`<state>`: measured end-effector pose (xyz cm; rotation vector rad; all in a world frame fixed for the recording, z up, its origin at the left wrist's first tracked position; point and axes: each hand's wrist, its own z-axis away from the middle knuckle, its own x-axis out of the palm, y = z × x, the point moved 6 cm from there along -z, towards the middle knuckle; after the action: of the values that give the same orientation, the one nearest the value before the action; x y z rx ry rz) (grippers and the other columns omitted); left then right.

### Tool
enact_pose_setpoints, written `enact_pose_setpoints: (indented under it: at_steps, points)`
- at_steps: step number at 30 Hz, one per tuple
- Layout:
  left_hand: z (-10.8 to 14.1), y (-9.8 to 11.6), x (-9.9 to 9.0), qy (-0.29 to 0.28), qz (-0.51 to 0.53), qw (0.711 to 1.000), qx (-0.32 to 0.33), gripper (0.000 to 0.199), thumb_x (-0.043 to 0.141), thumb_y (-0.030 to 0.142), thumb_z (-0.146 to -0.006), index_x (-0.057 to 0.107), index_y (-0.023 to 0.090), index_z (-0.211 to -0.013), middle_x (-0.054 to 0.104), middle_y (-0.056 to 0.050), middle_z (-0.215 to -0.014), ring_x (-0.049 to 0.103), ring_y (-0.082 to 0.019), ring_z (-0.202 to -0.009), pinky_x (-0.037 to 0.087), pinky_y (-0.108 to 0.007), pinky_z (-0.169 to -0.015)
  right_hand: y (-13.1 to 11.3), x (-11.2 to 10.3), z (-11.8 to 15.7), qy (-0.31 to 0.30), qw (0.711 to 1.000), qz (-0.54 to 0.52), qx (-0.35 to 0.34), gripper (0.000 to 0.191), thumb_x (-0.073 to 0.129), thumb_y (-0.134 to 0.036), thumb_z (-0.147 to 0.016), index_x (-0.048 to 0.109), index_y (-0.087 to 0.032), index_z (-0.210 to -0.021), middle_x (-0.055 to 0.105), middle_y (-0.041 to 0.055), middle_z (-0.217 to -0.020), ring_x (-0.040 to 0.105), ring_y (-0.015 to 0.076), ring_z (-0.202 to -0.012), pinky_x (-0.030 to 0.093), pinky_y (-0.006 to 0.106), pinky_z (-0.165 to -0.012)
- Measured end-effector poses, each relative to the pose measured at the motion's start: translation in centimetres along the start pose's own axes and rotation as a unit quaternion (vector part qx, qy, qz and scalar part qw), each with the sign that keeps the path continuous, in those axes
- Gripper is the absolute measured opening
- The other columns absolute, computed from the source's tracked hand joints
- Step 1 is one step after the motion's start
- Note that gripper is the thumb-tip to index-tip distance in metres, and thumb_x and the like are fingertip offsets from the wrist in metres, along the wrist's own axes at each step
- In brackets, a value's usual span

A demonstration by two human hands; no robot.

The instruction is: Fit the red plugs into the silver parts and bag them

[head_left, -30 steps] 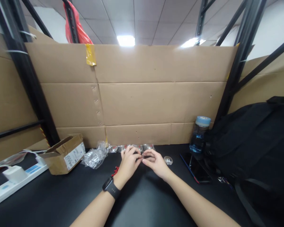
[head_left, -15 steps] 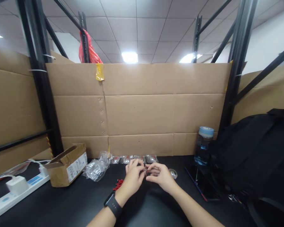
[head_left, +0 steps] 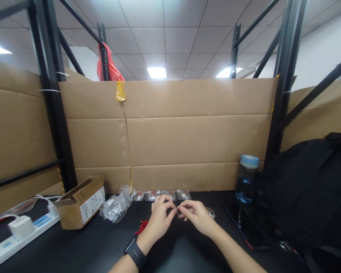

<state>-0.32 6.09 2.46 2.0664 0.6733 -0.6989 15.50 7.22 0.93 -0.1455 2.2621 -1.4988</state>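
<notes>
Where the worktop (head_left: 82,250) nears its left edge: white power strip (head_left: 44,225), open carton (head_left: 92,204).
Back edge: crumpled clear plastic (head_left: 116,206), row of bagged round pieces (head_left: 183,195).
Near the watch (head_left: 135,252): red pieces (head_left: 142,226).
Left hand (head_left: 161,213): fingers pinching a small thin piece (head_left: 176,209), above the worktop.
Right hand (head_left: 197,216): fingers narrow on its right side.
Beside it: metal disc (head_left: 211,212), partly hidden.
Toward right edge: bottle (head_left: 246,182), phone (head_left: 244,226), backpack (head_left: 309,189).

Matt brown cardboard wall (head_left: 170,140), smooth black table (head_left: 82,250) with a soft sheen.
Lower left: crinkled, glossy clear plastic wrap (head_left: 118,204), a creased cardboard box (head_left: 71,217) with a paper label (head_left: 92,204). Right of lower centre: a shiny, metal-looking disc (head_left: 211,213). Lower right: a clear, glossy bottle (head_left: 244,189), a glassy dark phone (head_left: 246,227), a dull cloth backpack (head_left: 315,185). Upper left: a shiny red plastic bag (head_left: 112,68).
</notes>
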Motion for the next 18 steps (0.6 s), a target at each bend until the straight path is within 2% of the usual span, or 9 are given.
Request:
enact_pose_setpoints:
  at_steps: [2,6,11,14,18]
  points:
    - [-0.1,-0.4,0.1,-0.011,0.01,1.0,-0.008,0.016,0.063,0.031,-0.09,0.072,0.025,-0.078,0.064,-0.004,-0.108,0.052,-0.026,-0.115,0.037,-0.043,-0.1,-0.6,0.1,0.1,-0.007,0.999,0.025,-0.02,0.026,0.065,-0.042,-0.09,0.069,-0.017,-0.098,0.074,0.0072,-0.093,0.075,0.022,-0.081,0.057,0.028,-0.071]
    - [-0.3,-1.0,0.7,-0.054,0.041,0.998,0.0,0.019,0.063,0.034,-0.09,0.073,0.025,-0.077,0.064,-0.003,-0.108,0.053,-0.024,-0.113,0.038,-0.04,-0.102,-1.4,0.1,0.2,-0.013,0.99,0.13,-0.052,0.015,0.06,-0.031,-0.093,0.068,-0.019,-0.089,0.07,0.0026,-0.079,0.072,0.0173,-0.07,0.054,0.025,-0.068]
    - [-0.1,-0.7,1.0,-0.081,0.055,0.995,0.006,0.021,0.061,0.037,-0.091,0.072,0.024,-0.078,0.065,-0.003,-0.107,0.055,-0.023,-0.109,0.04,-0.037,-0.1,-2.2,0.0,0.5,-0.004,0.967,0.233,-0.101,0.009,0.056,-0.021,-0.092,0.064,-0.021,-0.089,0.065,0.0024,-0.088,0.063,0.0151,-0.072,0.049,0.024,-0.065]
    - [-0.1,-0.5,0.5,-0.069,0.049,0.996,-0.007,0.02,0.055,0.039,-0.095,0.07,0.026,-0.092,0.066,-0.002,-0.108,0.055,-0.023,-0.11,0.041,-0.039,-0.1,-2.6,0.1,0.8,-0.007,0.959,0.258,-0.113,0.008,0.054,-0.018,-0.091,0.061,-0.022,-0.091,0.063,0.0032,-0.096,0.062,0.0155,-0.078,0.048,0.025,-0.071]
    - [-0.1,-0.4,0.0,-0.077,0.065,0.995,-0.011,0.031,0.041,0.046,-0.101,0.066,0.03,-0.11,0.067,-0.002,-0.113,0.055,-0.022,-0.114,0.039,-0.039,-0.103,-2.5,0.6,1.1,-0.024,0.961,0.248,-0.117,0.008,0.052,-0.015,-0.091,0.057,-0.021,-0.09,0.06,0.0036,-0.101,0.062,0.0153,-0.082,0.049,0.026,-0.076]
